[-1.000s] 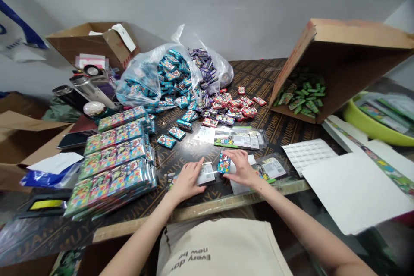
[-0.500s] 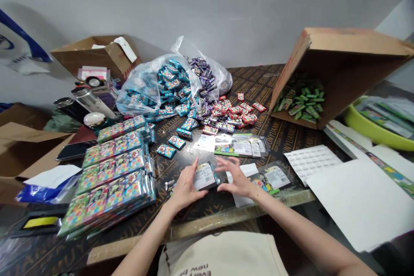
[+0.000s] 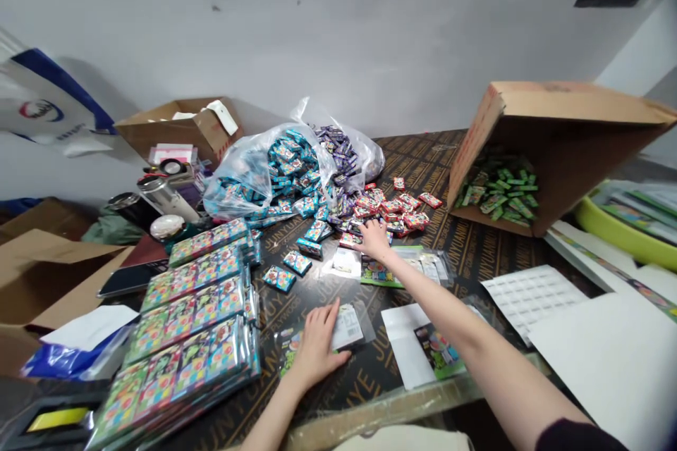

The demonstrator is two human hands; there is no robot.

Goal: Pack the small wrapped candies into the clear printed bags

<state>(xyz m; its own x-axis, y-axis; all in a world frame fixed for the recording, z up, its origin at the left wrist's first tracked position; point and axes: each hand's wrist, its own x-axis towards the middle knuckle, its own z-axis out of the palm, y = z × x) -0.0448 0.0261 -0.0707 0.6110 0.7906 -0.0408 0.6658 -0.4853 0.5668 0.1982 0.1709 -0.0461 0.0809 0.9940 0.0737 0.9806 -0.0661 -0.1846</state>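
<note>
Right grip (image 3: 374, 239) at glossy red boxes (image 3: 392, 207), left grip (image 3: 318, 346) on clear pouch (image 3: 348, 326)

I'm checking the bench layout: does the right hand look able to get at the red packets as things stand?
Probably yes: the right hand is at the near edge of the red packets, which lie loose outside the clear bags.

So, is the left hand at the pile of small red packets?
No: the left hand rests on a flat clear plastic pouch, while the right hand is at the red packets.
</note>
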